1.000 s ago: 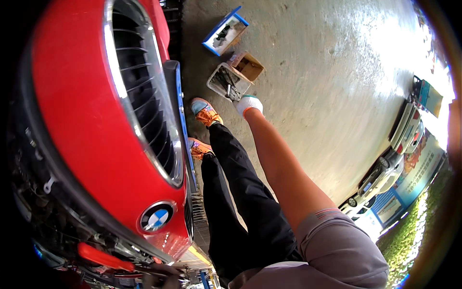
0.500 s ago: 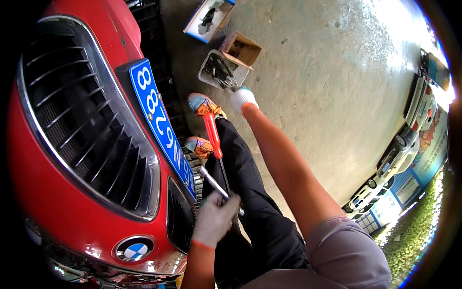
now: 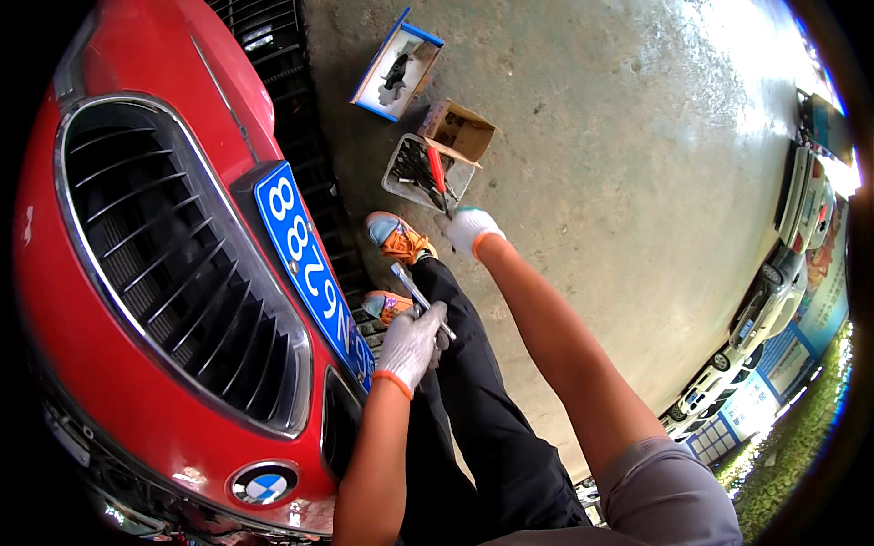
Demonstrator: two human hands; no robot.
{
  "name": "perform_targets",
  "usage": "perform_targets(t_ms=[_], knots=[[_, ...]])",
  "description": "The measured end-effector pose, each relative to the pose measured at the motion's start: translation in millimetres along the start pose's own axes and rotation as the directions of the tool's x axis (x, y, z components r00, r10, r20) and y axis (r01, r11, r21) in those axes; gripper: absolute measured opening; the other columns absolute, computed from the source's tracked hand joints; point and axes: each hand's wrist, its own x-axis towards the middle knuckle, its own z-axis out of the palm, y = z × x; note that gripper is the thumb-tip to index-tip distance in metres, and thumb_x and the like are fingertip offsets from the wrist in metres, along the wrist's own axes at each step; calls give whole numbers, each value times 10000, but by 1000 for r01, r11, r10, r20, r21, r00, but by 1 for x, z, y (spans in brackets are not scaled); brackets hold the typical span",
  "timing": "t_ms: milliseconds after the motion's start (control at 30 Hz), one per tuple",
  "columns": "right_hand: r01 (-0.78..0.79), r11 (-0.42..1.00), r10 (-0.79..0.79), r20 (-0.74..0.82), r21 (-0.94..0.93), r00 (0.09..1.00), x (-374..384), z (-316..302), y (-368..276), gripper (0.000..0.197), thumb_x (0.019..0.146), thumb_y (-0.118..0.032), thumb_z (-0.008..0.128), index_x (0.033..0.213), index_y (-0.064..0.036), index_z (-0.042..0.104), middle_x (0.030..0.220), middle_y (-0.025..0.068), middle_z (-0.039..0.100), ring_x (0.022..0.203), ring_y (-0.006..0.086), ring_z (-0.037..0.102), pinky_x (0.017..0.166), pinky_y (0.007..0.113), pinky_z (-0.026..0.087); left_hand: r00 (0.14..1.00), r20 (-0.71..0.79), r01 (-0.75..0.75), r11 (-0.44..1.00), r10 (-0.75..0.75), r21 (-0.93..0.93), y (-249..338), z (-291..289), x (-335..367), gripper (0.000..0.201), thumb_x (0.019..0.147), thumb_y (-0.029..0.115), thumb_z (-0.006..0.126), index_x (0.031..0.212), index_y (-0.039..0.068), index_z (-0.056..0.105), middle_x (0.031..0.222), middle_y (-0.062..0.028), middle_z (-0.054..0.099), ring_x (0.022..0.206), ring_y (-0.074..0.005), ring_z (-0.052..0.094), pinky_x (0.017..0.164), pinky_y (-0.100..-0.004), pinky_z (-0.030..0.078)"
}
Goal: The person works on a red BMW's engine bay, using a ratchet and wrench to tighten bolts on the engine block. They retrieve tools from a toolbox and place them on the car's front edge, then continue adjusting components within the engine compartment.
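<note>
My left hand (image 3: 410,346), in a white glove with an orange cuff, is closed round a chrome socket wrench (image 3: 411,286) above my dark trousers. The tool's far end sticks out past my fingers. My right hand (image 3: 472,227), gloved alike, is stretched forward to the near edge of a clear plastic bin (image 3: 393,186). Its fingers are closed at the lower end of a red-handled screwdriver (image 3: 436,170), whose handle points away over the bin. Several dark metal tools (image 3: 411,168) lie in the bin. My fingertips are partly hidden.
An open cardboard box (image 3: 472,136) stands against the bin. Beyond it a blue-edged box (image 3: 375,98) holds a black part. A red car front (image 3: 182,400) with a grille and blue plate fills the left, beside a floor grate (image 3: 273,55). Parked cars (image 3: 774,291) stand far right.
The screwdriver has gone from beside my left hand to my right hand at the bin. My left hand has moved forward with the wrench. The whole view has shifted slightly.
</note>
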Motion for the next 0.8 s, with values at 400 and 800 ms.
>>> perform_targets(t_ms=[400, 800], knots=[[-15, 977, 116, -468, 214, 876, 20, -1, -15, 414, 968, -428, 601, 1149, -81, 737, 1005, 222, 758, 957, 404, 738, 823, 487, 591, 997, -75, -14, 1000, 15, 8, 3, -7, 1, 284, 1006, 317, 658, 828, 104, 598, 610, -4, 585, 449, -102, 495, 433, -262, 362], [157, 904, -244, 179, 397, 953, -69, 4, -15, 547, 1007, -576, 535, 1243, -118, 720, 1028, 158, 745, 915, 298, 715, 882, 394, 554, 998, -13, -62, 998, 62, -1, -8, 5, -4, 255, 1026, 319, 647, 1018, 68, 693, 622, -6, 586, 445, -86, 471, 429, -253, 348]])
